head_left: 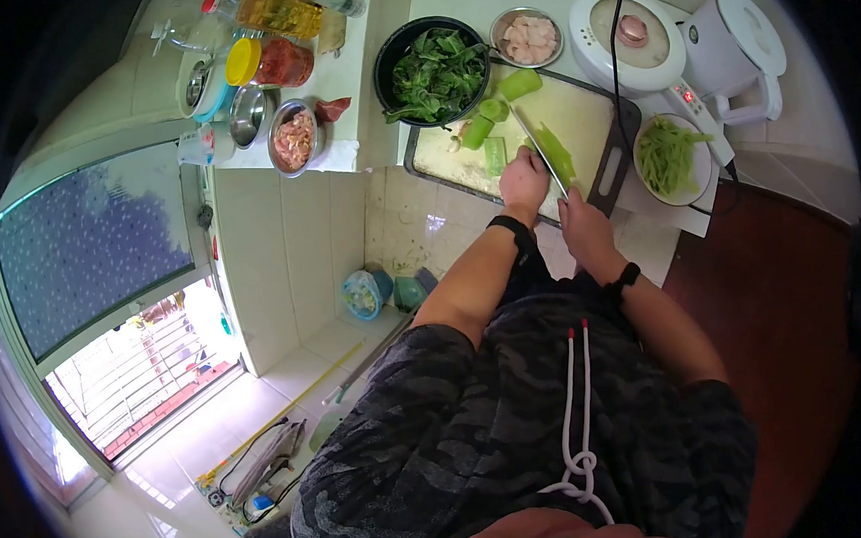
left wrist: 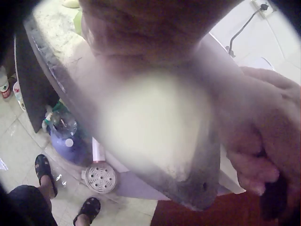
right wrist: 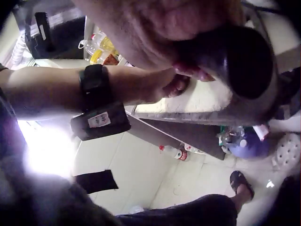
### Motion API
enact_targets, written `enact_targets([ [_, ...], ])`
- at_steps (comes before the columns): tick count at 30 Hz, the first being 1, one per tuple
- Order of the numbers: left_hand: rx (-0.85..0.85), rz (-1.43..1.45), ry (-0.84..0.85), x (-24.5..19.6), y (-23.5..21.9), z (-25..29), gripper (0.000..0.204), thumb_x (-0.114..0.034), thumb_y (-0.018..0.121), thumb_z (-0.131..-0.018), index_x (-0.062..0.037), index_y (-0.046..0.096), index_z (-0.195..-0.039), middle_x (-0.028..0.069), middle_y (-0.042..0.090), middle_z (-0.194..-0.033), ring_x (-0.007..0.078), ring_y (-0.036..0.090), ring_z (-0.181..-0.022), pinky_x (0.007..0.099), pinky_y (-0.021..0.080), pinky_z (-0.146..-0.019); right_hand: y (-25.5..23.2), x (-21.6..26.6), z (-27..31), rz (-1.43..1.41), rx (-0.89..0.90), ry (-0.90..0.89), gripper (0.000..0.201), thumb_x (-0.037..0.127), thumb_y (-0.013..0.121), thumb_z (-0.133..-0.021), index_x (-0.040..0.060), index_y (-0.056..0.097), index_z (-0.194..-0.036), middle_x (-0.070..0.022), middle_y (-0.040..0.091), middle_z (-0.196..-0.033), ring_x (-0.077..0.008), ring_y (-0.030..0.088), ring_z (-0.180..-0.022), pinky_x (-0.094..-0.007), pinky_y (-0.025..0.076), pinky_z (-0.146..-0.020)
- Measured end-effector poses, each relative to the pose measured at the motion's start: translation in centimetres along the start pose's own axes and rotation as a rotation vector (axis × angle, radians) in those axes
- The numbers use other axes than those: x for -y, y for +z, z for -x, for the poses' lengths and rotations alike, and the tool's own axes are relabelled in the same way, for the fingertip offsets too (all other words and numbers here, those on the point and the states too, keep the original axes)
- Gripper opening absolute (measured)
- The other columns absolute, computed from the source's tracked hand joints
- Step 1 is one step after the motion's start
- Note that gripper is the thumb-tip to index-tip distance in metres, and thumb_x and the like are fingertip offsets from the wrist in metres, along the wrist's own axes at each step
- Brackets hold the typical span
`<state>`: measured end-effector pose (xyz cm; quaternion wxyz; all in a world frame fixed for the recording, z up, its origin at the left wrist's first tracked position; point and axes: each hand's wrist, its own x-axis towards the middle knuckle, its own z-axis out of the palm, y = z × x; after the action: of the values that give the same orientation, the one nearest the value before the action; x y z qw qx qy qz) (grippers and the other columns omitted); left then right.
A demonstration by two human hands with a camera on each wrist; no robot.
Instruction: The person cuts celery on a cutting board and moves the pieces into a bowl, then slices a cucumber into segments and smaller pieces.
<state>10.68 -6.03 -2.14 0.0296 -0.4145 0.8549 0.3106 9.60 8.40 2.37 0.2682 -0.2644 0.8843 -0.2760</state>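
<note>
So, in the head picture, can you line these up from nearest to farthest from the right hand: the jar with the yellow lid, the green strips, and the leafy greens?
From the right hand:
1. Green strips, in the bowl on the right.
2. Leafy greens, past the board's left part.
3. Jar with the yellow lid, far left.

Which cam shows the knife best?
Head view: the knife shows its blade lengthwise over the cutting board, gripped by the right hand. The right wrist view gives only the dark handle, close up; the left wrist view only the handle's end below that hand. Neither shows the blade.
</note>
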Motion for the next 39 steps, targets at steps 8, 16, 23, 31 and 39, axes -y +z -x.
enact_targets([
  [8, -0.001, 0.011, 0.043, 0.5, -0.1, -0.1, 0.027, -0.028, 0.045, -0.094, -0.0049, 0.058, -0.088, 0.0270, 0.064, -0.079, 0.0470, 0.062, -0.078, 0.0548, 0.049, -0.071, -1.3, 0.3, 2.1, -0.039, 0.062, 0.078, 0.026, 0.029, 0.047, -0.099, 0.0035, 0.050, -0.101, -0.0236, 0.063, -0.070, -0.0444, 0.063, -0.070, -0.0552, 0.048, -0.063],
  [16, 0.036, -0.031, 0.110, 1.4, 0.2, -0.7, 0.024, -0.026, 0.045, -0.094, -0.0055, 0.057, -0.091, 0.0248, 0.065, -0.076, 0.0444, 0.064, -0.075, 0.0541, 0.051, -0.068, 1.1, 0.0, -0.1, 0.024, -0.037, 0.054, 0.025, 0.028, 0.048, -0.098, 0.0039, 0.049, -0.101, -0.0235, 0.064, -0.073, -0.0445, 0.063, -0.072, -0.0558, 0.048, -0.065],
  [23, 0.055, -0.046, 0.115, 1.3, -0.2, -0.7, 0.024, -0.025, 0.044, -0.094, -0.0049, 0.058, -0.092, 0.0249, 0.066, -0.078, 0.0447, 0.064, -0.076, 0.0537, 0.051, -0.069, 0.0, 0.7, 2.1, -0.029, -0.013, 0.079, 0.025, 0.028, 0.049, -0.098, 0.0027, 0.050, -0.098, -0.0246, 0.063, -0.074, -0.0452, 0.062, -0.072, -0.0557, 0.048, -0.066],
  [31, 0.041, -0.028, 0.128, 1.3, -0.1, -0.7, 0.026, -0.025, 0.044, -0.095, -0.0035, 0.057, -0.092, 0.0270, 0.065, -0.077, 0.0469, 0.063, -0.076, 0.0552, 0.050, -0.069, 0.9, -0.2, 0.0, -0.035, -0.055, 0.035, 0.025, 0.027, 0.049, -0.098, 0.0017, 0.050, -0.098, -0.0253, 0.063, -0.073, -0.0458, 0.061, -0.073, -0.0559, 0.047, -0.066],
  [39, 0.028, -0.027, 0.139, 1.3, -0.1, -0.5, 0.025, -0.025, 0.044, -0.094, -0.0033, 0.057, -0.090, 0.0273, 0.064, -0.077, 0.0471, 0.062, -0.075, 0.0556, 0.050, -0.069, -0.9, -0.5, 2.7, -0.154, 0.053, 0.096, 0.026, 0.028, 0.049, -0.098, 0.0016, 0.050, -0.099, -0.0264, 0.063, -0.074, -0.0462, 0.061, -0.073, -0.0570, 0.046, -0.067],
])
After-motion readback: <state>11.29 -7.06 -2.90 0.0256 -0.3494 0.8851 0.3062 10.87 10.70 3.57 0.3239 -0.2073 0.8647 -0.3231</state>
